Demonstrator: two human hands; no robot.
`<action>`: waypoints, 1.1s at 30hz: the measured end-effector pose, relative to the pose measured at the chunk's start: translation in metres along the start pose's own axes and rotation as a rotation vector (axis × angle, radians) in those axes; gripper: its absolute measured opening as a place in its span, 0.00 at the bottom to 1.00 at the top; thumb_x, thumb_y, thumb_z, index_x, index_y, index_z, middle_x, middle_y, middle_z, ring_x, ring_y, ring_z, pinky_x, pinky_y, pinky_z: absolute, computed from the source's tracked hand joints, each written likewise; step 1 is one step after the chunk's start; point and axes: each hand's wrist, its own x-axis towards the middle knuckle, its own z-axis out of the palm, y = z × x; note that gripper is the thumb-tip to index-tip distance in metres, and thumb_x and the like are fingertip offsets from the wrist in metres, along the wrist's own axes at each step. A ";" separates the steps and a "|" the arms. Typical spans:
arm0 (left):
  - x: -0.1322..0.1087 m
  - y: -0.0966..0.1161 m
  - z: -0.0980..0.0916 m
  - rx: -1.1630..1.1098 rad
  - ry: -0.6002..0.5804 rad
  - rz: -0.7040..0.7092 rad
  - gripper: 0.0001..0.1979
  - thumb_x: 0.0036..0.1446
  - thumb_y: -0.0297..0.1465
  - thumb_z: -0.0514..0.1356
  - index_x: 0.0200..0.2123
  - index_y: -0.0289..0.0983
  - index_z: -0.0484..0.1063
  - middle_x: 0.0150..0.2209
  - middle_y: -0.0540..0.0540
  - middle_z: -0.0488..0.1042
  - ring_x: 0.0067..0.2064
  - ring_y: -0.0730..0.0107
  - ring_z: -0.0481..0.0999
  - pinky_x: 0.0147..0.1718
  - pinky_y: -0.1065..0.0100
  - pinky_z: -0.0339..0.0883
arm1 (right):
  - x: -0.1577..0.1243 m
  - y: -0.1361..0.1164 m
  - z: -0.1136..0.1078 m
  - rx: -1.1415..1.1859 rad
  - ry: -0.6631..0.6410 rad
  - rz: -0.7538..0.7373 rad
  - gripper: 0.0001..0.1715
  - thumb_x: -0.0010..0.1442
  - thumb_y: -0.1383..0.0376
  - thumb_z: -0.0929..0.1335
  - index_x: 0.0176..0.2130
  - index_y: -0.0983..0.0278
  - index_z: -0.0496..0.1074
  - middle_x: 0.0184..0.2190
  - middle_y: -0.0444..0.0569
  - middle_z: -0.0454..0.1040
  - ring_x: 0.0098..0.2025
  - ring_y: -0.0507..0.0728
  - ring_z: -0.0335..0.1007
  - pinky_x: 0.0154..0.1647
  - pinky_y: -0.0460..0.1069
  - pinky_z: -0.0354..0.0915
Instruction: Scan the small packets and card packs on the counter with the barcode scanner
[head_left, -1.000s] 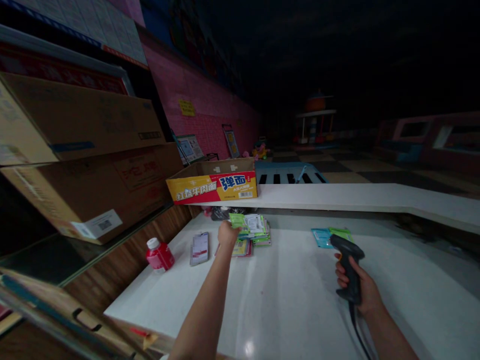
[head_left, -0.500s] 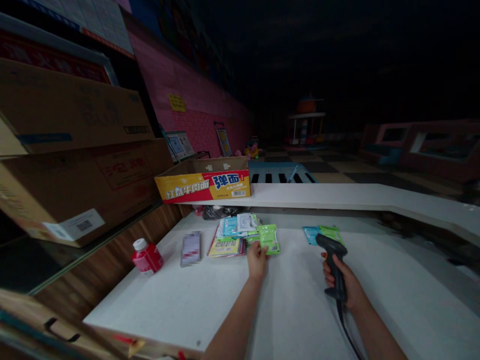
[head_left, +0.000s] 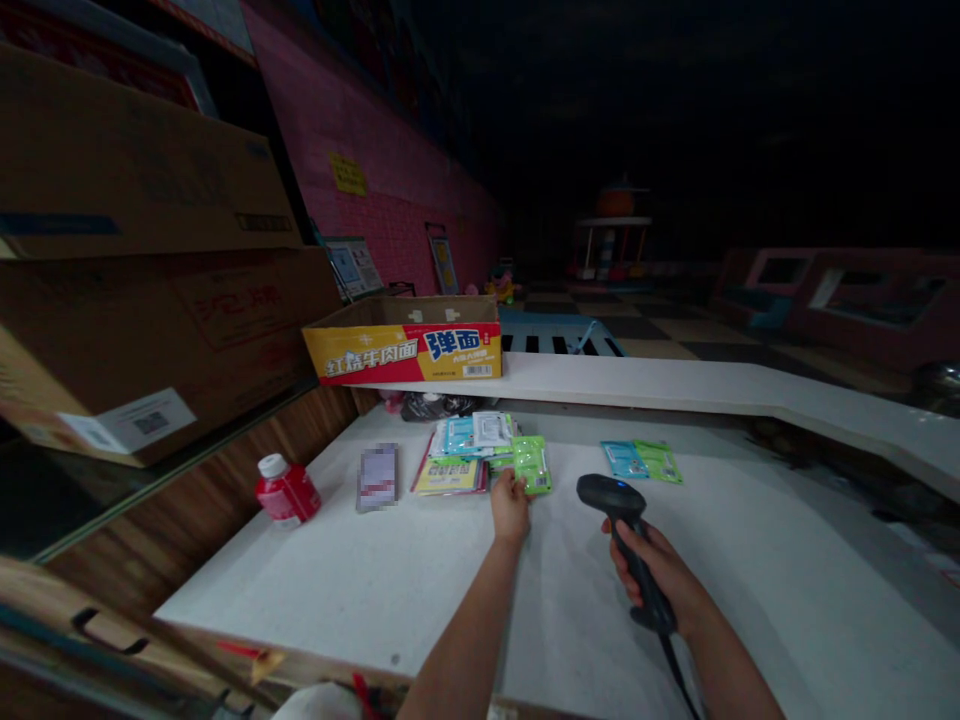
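Note:
My left hand (head_left: 511, 503) pinches the near edge of a green packet (head_left: 532, 465) lying on the white counter (head_left: 570, 580), just right of a stack of small packets (head_left: 469, 448). My right hand (head_left: 660, 572) is wrapped round the grip of a black barcode scanner (head_left: 622, 520), its head turned left toward the green packet. A cable hangs from the scanner's base. Farther right lie two flat packets (head_left: 642, 459), one blue and one green.
A red bottle with a white cap (head_left: 286, 492) and a phone (head_left: 377, 476) lie at the counter's left. A yellow and red cardboard tray (head_left: 409, 343) stands on the raised white ledge (head_left: 675, 385). Large cardboard boxes (head_left: 142, 300) fill the shelves at left.
My left hand took a green packet off the stack and drew it right onto the counter. My right hand swung the scanner leftward, closer to the packet.

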 end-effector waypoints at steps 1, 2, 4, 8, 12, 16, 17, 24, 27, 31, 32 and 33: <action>0.000 -0.001 0.000 0.002 -0.001 0.003 0.08 0.52 0.36 0.57 0.32 0.37 0.67 0.31 0.47 0.72 0.30 0.68 0.73 0.27 0.65 0.75 | -0.004 0.000 0.002 -0.002 0.003 0.007 0.25 0.51 0.46 0.73 0.38 0.61 0.68 0.18 0.37 0.65 0.12 0.47 0.56 0.09 0.41 0.54; 0.000 -0.001 -0.001 0.008 -0.005 0.008 0.09 0.53 0.36 0.57 0.33 0.37 0.67 0.31 0.46 0.72 0.31 0.67 0.74 0.27 0.64 0.76 | -0.007 0.000 0.003 -0.002 0.006 0.010 0.25 0.51 0.46 0.73 0.38 0.61 0.68 0.18 0.37 0.65 0.12 0.47 0.56 0.09 0.41 0.54; 0.001 -0.003 -0.002 0.040 -0.016 0.028 0.09 0.54 0.36 0.57 0.34 0.36 0.68 0.34 0.44 0.74 0.33 0.65 0.75 0.28 0.63 0.76 | -0.012 -0.001 0.005 0.002 0.010 0.009 0.25 0.51 0.46 0.73 0.37 0.61 0.68 0.17 0.37 0.65 0.12 0.46 0.56 0.09 0.41 0.53; 0.001 -0.004 -0.002 0.095 -0.019 0.036 0.10 0.55 0.37 0.56 0.35 0.35 0.69 0.36 0.41 0.75 0.35 0.63 0.76 0.30 0.62 0.76 | -0.017 -0.003 0.005 0.025 0.004 0.004 0.24 0.51 0.47 0.73 0.37 0.61 0.68 0.17 0.37 0.65 0.12 0.46 0.56 0.10 0.41 0.54; 0.000 -0.002 -0.001 0.030 -0.023 0.019 0.11 0.54 0.38 0.56 0.34 0.36 0.68 0.32 0.45 0.73 0.32 0.66 0.75 0.28 0.65 0.76 | -0.015 -0.001 0.003 0.044 0.006 0.000 0.23 0.51 0.47 0.73 0.37 0.61 0.68 0.17 0.37 0.64 0.12 0.46 0.55 0.09 0.41 0.53; 0.000 0.000 -0.001 -0.010 -0.031 0.021 0.12 0.53 0.39 0.57 0.33 0.36 0.67 0.32 0.46 0.72 0.30 0.67 0.74 0.27 0.64 0.75 | -0.008 0.002 -0.003 0.037 0.015 -0.009 0.23 0.51 0.47 0.73 0.37 0.61 0.69 0.17 0.37 0.64 0.12 0.47 0.56 0.09 0.41 0.54; 0.000 0.001 -0.001 -0.010 -0.036 0.017 0.12 0.53 0.40 0.57 0.34 0.36 0.67 0.32 0.46 0.73 0.30 0.67 0.74 0.27 0.64 0.75 | -0.004 0.002 -0.007 0.039 0.022 -0.015 0.24 0.51 0.47 0.73 0.37 0.61 0.69 0.17 0.37 0.65 0.12 0.47 0.56 0.09 0.42 0.54; 0.000 0.006 -0.001 0.091 -0.092 -0.002 0.16 0.53 0.44 0.56 0.36 0.37 0.69 0.34 0.44 0.75 0.34 0.65 0.76 0.29 0.65 0.74 | 0.030 -0.007 -0.049 0.274 0.079 -0.133 0.27 0.48 0.47 0.75 0.38 0.63 0.70 0.19 0.39 0.65 0.15 0.47 0.56 0.12 0.42 0.55; -0.001 0.007 -0.002 0.175 -0.132 0.024 0.16 0.54 0.44 0.55 0.34 0.37 0.69 0.31 0.44 0.76 0.32 0.64 0.76 0.29 0.65 0.73 | 0.039 -0.006 -0.064 0.392 0.121 -0.190 0.25 0.49 0.48 0.75 0.39 0.62 0.70 0.20 0.38 0.64 0.17 0.47 0.55 0.14 0.41 0.55; -0.001 0.006 -0.002 0.165 -0.139 0.020 0.18 0.53 0.46 0.55 0.34 0.37 0.69 0.30 0.45 0.76 0.30 0.65 0.76 0.27 0.66 0.72 | 0.045 0.000 -0.070 0.446 0.163 -0.205 0.24 0.49 0.49 0.75 0.38 0.61 0.70 0.20 0.38 0.63 0.17 0.47 0.55 0.14 0.42 0.55; 0.000 0.005 0.000 0.147 -0.135 0.013 0.18 0.52 0.46 0.55 0.34 0.37 0.69 0.29 0.45 0.76 0.29 0.65 0.76 0.26 0.66 0.72 | 0.046 0.001 -0.071 0.456 0.164 -0.205 0.24 0.49 0.50 0.75 0.38 0.62 0.70 0.20 0.38 0.62 0.17 0.47 0.54 0.14 0.42 0.55; 0.000 0.003 0.004 0.122 -0.130 0.004 0.18 0.52 0.47 0.56 0.33 0.37 0.69 0.29 0.46 0.76 0.29 0.65 0.76 0.26 0.66 0.72 | 0.047 0.003 -0.071 0.469 0.164 -0.205 0.24 0.49 0.50 0.75 0.38 0.62 0.70 0.21 0.38 0.62 0.18 0.47 0.54 0.14 0.42 0.55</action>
